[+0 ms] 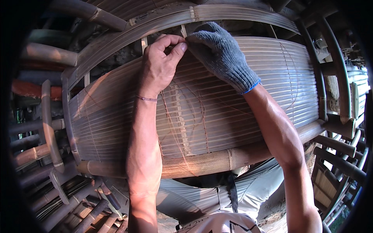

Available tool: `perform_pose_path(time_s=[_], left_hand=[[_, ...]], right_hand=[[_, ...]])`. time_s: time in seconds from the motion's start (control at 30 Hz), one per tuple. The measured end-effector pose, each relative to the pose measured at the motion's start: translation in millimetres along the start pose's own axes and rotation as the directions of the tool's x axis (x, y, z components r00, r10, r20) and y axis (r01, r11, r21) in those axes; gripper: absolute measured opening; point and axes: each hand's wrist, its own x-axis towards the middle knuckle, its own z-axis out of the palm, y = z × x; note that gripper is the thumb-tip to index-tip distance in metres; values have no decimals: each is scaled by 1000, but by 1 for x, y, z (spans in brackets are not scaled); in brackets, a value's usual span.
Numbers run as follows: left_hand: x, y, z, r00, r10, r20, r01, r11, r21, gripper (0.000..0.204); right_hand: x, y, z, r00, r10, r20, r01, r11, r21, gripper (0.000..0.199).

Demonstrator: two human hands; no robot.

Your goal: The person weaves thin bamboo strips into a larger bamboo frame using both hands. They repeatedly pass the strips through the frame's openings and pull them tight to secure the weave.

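Observation:
My bare left hand point(163, 62) is over the far edge of a panel of thin bamboo slats point(221, 112), thumb and forefinger pinched together. My right hand point(221, 50), in a grey knitted glove with a blue cuff edge, meets it there with fingers closed. What lies between the fingertips is too small to make out. Brown thread point(204, 116) crosses the slats in stitched lines, and loose strands point(171, 120) hang over the panel beside my left wrist. A paler stitched row point(180, 116) also runs across the middle.
A thick bamboo pole point(198, 163) runs along the panel's near edge, right before my lap. Beyond the far edge is a curved bamboo rail point(163, 25). Bamboo poles point(50, 126) stand and lie at the left, with more bamboo framing point(338, 70) at the right.

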Motion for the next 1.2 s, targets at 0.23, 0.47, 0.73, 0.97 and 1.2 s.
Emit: perform_pose_path(time_s=[0.23,0.47,0.73,0.97,1.2], left_hand=[[-1,3,8,991,-86,-105,87,996,3,15],[-1,3,4,996,92,-14,-82,937,340,17],[-3,3,-4,904,-418,86,421,841,-339,25],[-4,2,4,907,-415,70,411,838,-358,23],[1,31,-5,884,-463,-60,466,865,189,21]], right_hand=[[-1,-3,1,999,3,33,0,994,-106,14],[-3,-9,4,998,23,-60,-33,986,-166,17],[-4,-5,-1,994,-28,-102,21,997,-75,25],[-4,6,5,994,-90,-54,81,984,-161,23],[1,-3,-7,995,82,-50,-96,853,-513,19]])
